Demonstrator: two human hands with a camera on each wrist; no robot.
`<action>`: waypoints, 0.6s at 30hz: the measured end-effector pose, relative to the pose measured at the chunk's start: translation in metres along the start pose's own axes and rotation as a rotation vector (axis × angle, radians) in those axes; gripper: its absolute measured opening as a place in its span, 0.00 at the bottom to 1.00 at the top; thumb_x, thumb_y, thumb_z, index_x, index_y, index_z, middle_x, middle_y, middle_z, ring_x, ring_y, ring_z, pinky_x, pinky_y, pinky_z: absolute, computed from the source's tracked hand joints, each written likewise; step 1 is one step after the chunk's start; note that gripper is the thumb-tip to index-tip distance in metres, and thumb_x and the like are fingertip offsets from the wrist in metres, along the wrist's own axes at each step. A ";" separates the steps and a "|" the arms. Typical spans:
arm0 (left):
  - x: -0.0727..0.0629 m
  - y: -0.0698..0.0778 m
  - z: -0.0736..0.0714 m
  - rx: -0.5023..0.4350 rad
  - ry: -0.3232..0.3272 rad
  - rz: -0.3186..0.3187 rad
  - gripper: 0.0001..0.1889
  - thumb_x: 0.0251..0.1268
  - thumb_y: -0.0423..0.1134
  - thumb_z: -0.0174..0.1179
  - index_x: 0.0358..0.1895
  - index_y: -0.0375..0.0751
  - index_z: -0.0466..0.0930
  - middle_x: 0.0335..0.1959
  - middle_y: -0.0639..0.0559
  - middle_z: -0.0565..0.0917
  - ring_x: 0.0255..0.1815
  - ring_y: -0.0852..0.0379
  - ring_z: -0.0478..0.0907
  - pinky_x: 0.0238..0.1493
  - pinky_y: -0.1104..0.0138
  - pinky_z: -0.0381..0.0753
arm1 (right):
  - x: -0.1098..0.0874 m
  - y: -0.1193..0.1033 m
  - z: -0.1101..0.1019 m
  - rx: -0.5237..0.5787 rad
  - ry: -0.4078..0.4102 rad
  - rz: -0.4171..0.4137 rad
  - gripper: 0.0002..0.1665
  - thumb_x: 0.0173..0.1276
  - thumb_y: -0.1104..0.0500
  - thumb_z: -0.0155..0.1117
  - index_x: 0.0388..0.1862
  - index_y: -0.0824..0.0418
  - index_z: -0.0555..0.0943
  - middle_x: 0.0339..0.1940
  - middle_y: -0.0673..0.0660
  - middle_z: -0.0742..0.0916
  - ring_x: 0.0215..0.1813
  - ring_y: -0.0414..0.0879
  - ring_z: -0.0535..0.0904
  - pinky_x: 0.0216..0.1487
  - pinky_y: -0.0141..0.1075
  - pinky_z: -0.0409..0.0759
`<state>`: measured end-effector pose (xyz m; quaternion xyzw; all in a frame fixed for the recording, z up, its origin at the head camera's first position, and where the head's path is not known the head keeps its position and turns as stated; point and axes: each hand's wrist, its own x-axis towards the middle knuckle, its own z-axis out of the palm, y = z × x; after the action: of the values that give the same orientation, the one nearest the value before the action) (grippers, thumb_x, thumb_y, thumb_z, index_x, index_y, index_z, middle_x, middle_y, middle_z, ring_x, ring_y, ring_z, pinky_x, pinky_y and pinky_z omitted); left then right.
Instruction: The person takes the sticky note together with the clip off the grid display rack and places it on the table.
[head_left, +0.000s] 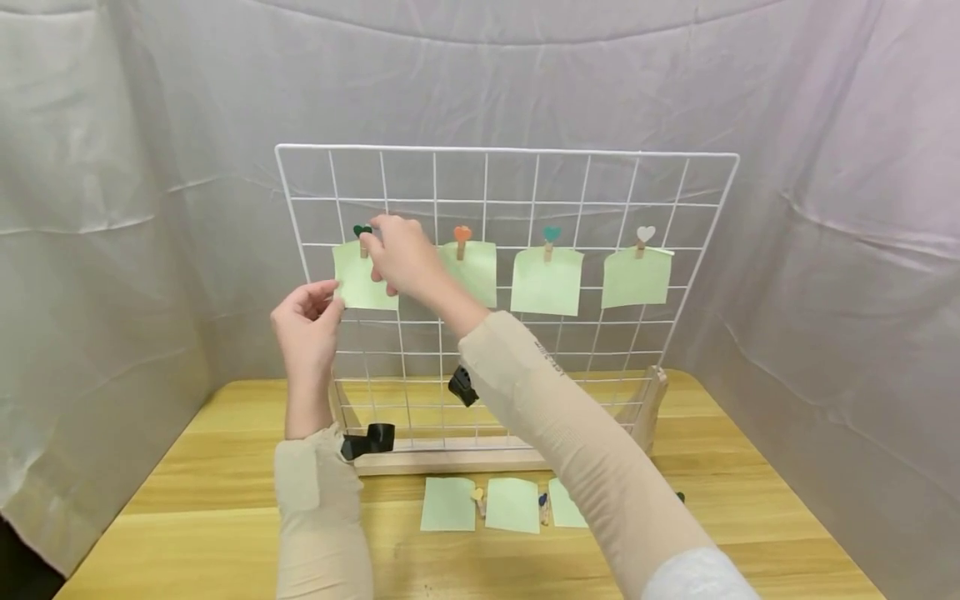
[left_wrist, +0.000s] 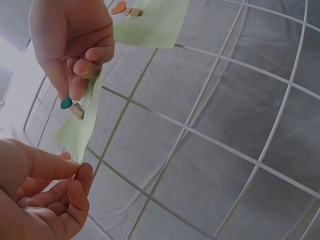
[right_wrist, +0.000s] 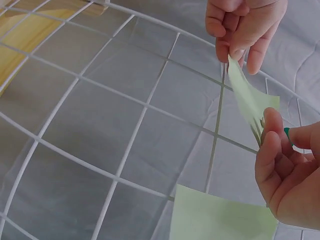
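Note:
A light green paper note [head_left: 360, 287] hangs at the left of the white wire grid [head_left: 510, 152], under a small wooden clothespin [head_left: 363, 247] topped with a dark green heart. My left hand [head_left: 306, 325] pinches the note's left edge between thumb and fingertips. At the clothespin's heart end, my right hand [head_left: 408, 257] pinches with thumb and index finger, its other fingers curled beside the paper. The left wrist view shows the clothespin [left_wrist: 77, 111] against the note [left_wrist: 86, 127]. In the right wrist view the note [right_wrist: 245, 95] bends between both hands, and most of the clothespin is hidden.
Three more notes hang rightward under orange [head_left: 462, 233], teal [head_left: 552, 234] and white heart clothespins [head_left: 646, 235]. On the wooden table [head_left: 210, 500] before the grid's base [head_left: 450, 461] lie green notes [head_left: 448, 504], with yellow [head_left: 478, 497] and blue clothespins [head_left: 543, 502] between them.

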<state>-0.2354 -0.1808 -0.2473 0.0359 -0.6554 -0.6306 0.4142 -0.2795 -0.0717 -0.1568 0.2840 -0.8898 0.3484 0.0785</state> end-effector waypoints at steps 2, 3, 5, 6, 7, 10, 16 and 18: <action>0.000 -0.001 0.000 0.001 -0.001 -0.005 0.09 0.54 0.23 0.56 0.39 0.27 0.79 0.25 0.54 0.76 0.25 0.62 0.71 0.26 0.76 0.70 | 0.000 0.001 0.001 0.015 0.010 -0.010 0.25 0.71 0.53 0.45 0.62 0.62 0.65 0.18 0.54 0.81 0.11 0.44 0.74 0.16 0.30 0.72; 0.001 -0.001 0.000 0.003 -0.001 -0.005 0.09 0.54 0.23 0.56 0.39 0.27 0.79 0.25 0.55 0.76 0.26 0.61 0.71 0.27 0.76 0.71 | 0.000 0.001 0.001 0.024 0.016 -0.016 0.24 0.70 0.53 0.46 0.61 0.62 0.66 0.18 0.54 0.81 0.11 0.44 0.74 0.16 0.30 0.73; 0.001 -0.002 0.001 0.003 -0.001 -0.003 0.08 0.54 0.23 0.56 0.39 0.27 0.79 0.25 0.54 0.76 0.26 0.61 0.71 0.27 0.75 0.71 | 0.000 0.002 0.000 0.045 0.033 -0.022 0.23 0.69 0.52 0.49 0.59 0.62 0.69 0.18 0.54 0.81 0.11 0.44 0.73 0.16 0.30 0.73; 0.001 -0.002 0.001 0.003 -0.002 -0.005 0.08 0.54 0.24 0.56 0.39 0.27 0.79 0.25 0.54 0.77 0.26 0.61 0.71 0.27 0.75 0.71 | 0.000 0.002 0.000 0.061 0.043 -0.024 0.23 0.68 0.52 0.50 0.58 0.61 0.70 0.18 0.55 0.81 0.11 0.44 0.73 0.16 0.30 0.73; 0.001 -0.002 0.001 0.005 -0.002 -0.008 0.08 0.54 0.24 0.57 0.39 0.27 0.79 0.25 0.53 0.77 0.26 0.61 0.71 0.28 0.75 0.71 | 0.000 0.003 0.000 0.073 0.054 -0.024 0.22 0.67 0.52 0.52 0.57 0.61 0.71 0.18 0.55 0.81 0.10 0.44 0.73 0.16 0.30 0.72; 0.001 -0.002 0.002 0.011 -0.005 -0.014 0.08 0.55 0.24 0.57 0.39 0.27 0.79 0.27 0.49 0.78 0.26 0.61 0.71 0.28 0.75 0.71 | 0.000 0.004 0.001 0.093 0.085 -0.022 0.20 0.66 0.53 0.54 0.55 0.59 0.74 0.17 0.55 0.81 0.10 0.43 0.72 0.14 0.29 0.70; 0.001 -0.004 0.003 0.017 -0.005 -0.017 0.08 0.54 0.24 0.57 0.39 0.28 0.79 0.27 0.50 0.78 0.26 0.61 0.71 0.28 0.75 0.71 | 0.000 0.006 0.002 0.091 0.153 -0.052 0.13 0.66 0.56 0.55 0.46 0.58 0.79 0.18 0.53 0.81 0.11 0.43 0.74 0.13 0.29 0.68; 0.002 -0.004 0.004 0.018 -0.010 -0.013 0.08 0.54 0.24 0.57 0.39 0.28 0.79 0.27 0.49 0.79 0.27 0.61 0.71 0.28 0.75 0.72 | -0.001 0.007 0.002 0.086 0.172 -0.066 0.11 0.65 0.57 0.55 0.44 0.59 0.79 0.19 0.53 0.81 0.11 0.42 0.74 0.14 0.28 0.68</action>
<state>-0.2406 -0.1791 -0.2491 0.0409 -0.6627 -0.6276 0.4065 -0.2826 -0.0689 -0.1625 0.2854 -0.8542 0.4065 0.1540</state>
